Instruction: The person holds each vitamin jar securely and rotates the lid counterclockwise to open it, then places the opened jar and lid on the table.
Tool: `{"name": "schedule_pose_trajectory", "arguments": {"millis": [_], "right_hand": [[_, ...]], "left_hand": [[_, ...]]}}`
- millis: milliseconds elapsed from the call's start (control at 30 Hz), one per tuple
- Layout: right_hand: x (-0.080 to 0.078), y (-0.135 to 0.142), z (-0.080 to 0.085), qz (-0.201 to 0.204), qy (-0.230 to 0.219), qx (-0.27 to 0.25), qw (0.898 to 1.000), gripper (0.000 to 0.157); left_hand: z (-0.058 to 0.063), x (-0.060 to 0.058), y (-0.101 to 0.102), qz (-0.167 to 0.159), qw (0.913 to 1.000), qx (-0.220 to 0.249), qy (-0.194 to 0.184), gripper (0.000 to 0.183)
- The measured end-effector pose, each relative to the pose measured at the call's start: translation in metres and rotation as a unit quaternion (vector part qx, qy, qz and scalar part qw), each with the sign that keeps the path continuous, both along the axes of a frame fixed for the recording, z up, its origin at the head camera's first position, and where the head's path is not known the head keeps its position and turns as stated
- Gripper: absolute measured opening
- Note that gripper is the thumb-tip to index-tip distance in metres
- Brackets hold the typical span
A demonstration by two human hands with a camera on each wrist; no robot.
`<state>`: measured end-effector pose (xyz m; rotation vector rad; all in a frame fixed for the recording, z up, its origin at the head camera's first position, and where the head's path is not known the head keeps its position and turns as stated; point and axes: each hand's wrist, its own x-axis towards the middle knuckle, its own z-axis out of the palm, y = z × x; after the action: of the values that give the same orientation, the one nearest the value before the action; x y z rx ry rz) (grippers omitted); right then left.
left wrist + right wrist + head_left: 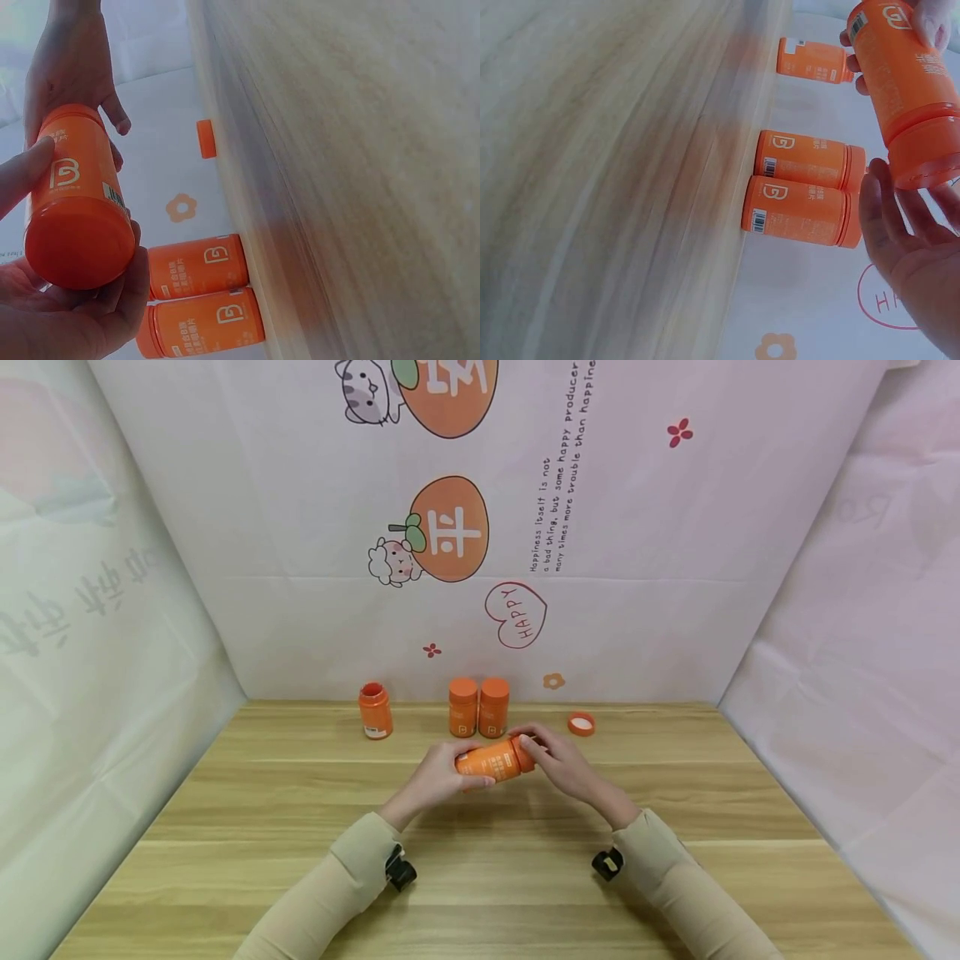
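Note:
My left hand (441,774) grips an orange bottle (491,762), held tilted above the table with its cap towards the right. The left wrist view shows the left thumb along the side of that bottle (79,172) and the fingers beneath its base. My right hand (566,766) is at the orange cap (522,753). In the right wrist view its fingers (889,221) are spread and loosely bent beside the cap (926,154); whether they touch it is hard to tell. Behind the hands stand two capped orange bottles (462,707), (493,707) side by side.
An uncapped orange bottle (376,714) stands at the back left of the wooden table (480,893). At the back right a loose orange cap (581,723) lies with its white inside showing. A printed white sheet (637,610) rises behind the table.

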<state>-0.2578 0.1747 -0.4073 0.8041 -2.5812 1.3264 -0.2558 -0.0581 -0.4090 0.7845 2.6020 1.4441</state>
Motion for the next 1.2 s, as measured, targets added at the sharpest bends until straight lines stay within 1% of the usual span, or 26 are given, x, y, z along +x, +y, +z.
{"name": "schedule_pose_trajectory", "arguments": {"millis": [100,433,633,800,967,1200], "right_hand": [[-0.0007,0.0000,0.0003,-0.007,-0.014,0.001,1.000,0.031],[-0.0014,0.0000,0.0037,-0.018,-0.104,0.002,0.994,0.042],[-0.0011,-0.0011,0.0057,-0.019,-0.163,-0.024,0.986,0.049],[-0.0014,-0.0007,0.0061,-0.017,-0.202,-0.046,0.978,0.052],[-0.0015,0.0008,0.0060,-0.015,-0.220,-0.053,0.974,0.053],[-0.0015,0.0016,0.0075,-0.004,-0.222,-0.054,0.974,0.053]], "left_hand": [[-0.0021,-0.0007,0.0007,0.007,1.0000,0.002,0.005,0.050],[-0.0046,-0.0009,0.0041,0.036,0.9991,0.020,0.009,0.051],[-0.0048,-0.0004,0.0064,0.053,0.9977,0.031,0.028,0.050],[-0.0047,0.0004,0.0082,0.066,0.9964,0.039,0.037,0.051],[-0.0051,0.0010,0.0084,0.070,0.9960,0.038,0.041,0.051],[-0.0052,0.0009,0.0073,0.074,0.9957,0.027,0.049,0.052]]}}
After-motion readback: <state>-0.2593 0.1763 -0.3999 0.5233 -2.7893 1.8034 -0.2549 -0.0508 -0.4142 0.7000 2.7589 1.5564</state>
